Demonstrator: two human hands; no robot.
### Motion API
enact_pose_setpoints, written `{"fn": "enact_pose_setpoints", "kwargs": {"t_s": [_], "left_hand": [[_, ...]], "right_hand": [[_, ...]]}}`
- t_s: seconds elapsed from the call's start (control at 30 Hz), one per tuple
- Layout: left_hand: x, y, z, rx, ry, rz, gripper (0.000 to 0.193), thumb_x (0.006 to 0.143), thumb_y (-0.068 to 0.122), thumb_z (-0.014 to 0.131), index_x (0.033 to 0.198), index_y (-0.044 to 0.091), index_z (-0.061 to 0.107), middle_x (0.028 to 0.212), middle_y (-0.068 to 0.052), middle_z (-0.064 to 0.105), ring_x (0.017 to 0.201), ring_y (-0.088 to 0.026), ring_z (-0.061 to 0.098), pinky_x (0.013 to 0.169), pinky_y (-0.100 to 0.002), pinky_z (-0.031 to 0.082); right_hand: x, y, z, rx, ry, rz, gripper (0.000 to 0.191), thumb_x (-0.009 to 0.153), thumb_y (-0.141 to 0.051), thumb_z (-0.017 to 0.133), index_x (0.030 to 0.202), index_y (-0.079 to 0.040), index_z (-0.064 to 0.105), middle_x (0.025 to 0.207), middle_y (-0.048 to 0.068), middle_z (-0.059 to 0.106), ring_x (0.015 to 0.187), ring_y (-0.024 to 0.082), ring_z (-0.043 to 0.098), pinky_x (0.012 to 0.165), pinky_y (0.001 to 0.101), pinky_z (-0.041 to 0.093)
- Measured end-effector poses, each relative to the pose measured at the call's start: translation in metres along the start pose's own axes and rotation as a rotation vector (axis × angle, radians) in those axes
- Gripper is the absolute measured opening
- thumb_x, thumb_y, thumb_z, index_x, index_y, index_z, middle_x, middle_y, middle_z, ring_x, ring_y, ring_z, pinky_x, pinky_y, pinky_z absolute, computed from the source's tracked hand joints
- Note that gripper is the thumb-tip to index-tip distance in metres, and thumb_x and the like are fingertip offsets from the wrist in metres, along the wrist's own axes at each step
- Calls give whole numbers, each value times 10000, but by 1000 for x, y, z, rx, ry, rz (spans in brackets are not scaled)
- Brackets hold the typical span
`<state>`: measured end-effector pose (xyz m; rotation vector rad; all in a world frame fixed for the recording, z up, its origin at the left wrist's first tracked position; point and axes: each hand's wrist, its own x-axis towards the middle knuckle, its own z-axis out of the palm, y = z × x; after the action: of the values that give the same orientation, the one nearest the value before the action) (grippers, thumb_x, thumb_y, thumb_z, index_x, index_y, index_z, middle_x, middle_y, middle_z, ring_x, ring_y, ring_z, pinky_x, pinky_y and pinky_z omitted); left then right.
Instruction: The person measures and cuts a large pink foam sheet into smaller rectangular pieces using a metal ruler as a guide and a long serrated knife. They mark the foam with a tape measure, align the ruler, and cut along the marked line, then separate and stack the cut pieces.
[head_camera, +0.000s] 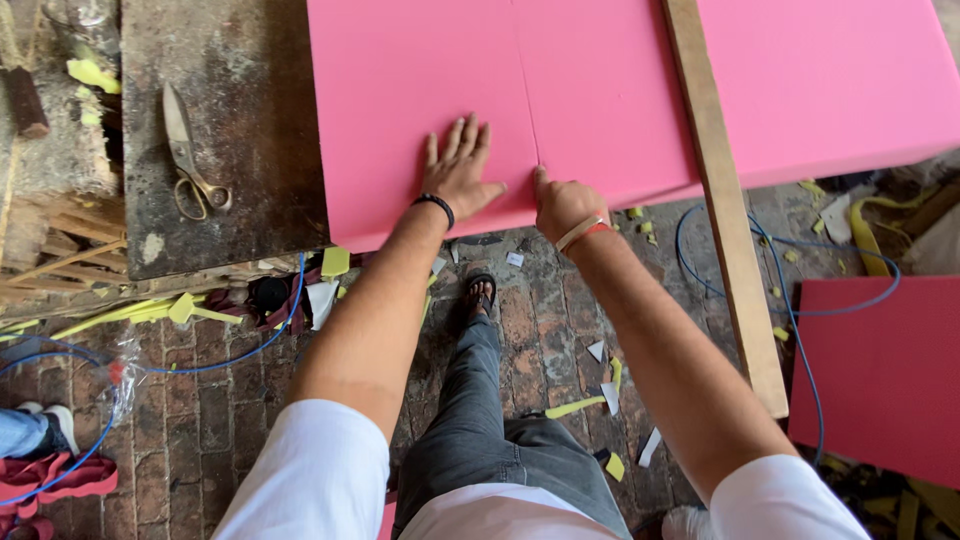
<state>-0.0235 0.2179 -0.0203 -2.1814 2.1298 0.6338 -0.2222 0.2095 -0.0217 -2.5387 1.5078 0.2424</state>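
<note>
A large pink foam sheet (600, 80) lies on a worn table, with a thin cut line running down its middle. My left hand (458, 172) presses flat on the foam left of that line, fingers spread. At the near end of the line, by the foam's edge, my right hand (562, 205) is closed with a finger pointing onto the foam. Whether it holds a small blade is hidden. A long wooden straightedge (722, 190) rests across the foam to the right of both hands.
Large metal scissors (187, 155) lie on the dark tabletop (250, 120) at left. A blue cable (790, 310) loops over the brick floor among foam scraps. Another pink foam piece (885, 370) sits lower right. Another person's shoe (45, 420) shows at far left.
</note>
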Motion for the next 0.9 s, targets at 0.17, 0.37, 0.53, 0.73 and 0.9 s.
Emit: {"fn": "enact_pose_setpoints", "kwargs": {"t_s": [0.17, 0.37, 0.53, 0.73, 0.9], "left_hand": [[-7, 6, -7, 14, -1, -10, 1011, 924, 618, 522, 1655, 168, -13, 1736, -75, -105, 1602, -241, -67, 1268, -546, -74], [-11, 11, -4, 54, -6, -25, 1038, 900, 618, 535, 1656, 181, -27, 1739, -70, -106, 1604, -231, -74, 1266, -539, -73], [-10, 10, 0, 34, -3, -20, 1039, 903, 620, 525, 1660, 184, -37, 1740, -67, -109, 1604, -226, -84, 1272, -532, -80], [-7, 4, 6, 65, -5, 22, 1039, 928, 722, 455, 1648, 129, -1, 1731, -111, -66, 1596, -264, -72, 1264, -534, -60], [-13, 3, 12, 101, 75, 73, 956, 956, 673, 437, 1638, 105, 84, 1720, -133, 14, 1579, -284, 16, 1247, -553, -5]], "right_hand": [[-76, -20, 22, -138, -308, 124, 615, 1092, -226, 290, 1666, -101, 108, 729, 100, 696, 543, 171, 618, 443, 294, 553], [-153, -17, 100, 67, 56, 79, 671, 1004, -265, 509, 1611, -156, 246, 768, 101, 735, 621, 284, 696, 554, 445, 559], [-207, -9, 145, 129, 10, 68, 714, 958, -209, 546, 1606, -113, 262, 742, 109, 733, 597, 291, 711, 536, 453, 568], [-314, 3, 120, 212, 51, -69, 694, 937, -208, 617, 1551, -53, 332, 676, 84, 705, 515, 255, 671, 485, 423, 537], [-325, 20, 56, 364, 417, -313, 694, 871, -153, 683, 1497, 6, 429, 596, 40, 637, 468, 222, 618, 458, 395, 502]]}}
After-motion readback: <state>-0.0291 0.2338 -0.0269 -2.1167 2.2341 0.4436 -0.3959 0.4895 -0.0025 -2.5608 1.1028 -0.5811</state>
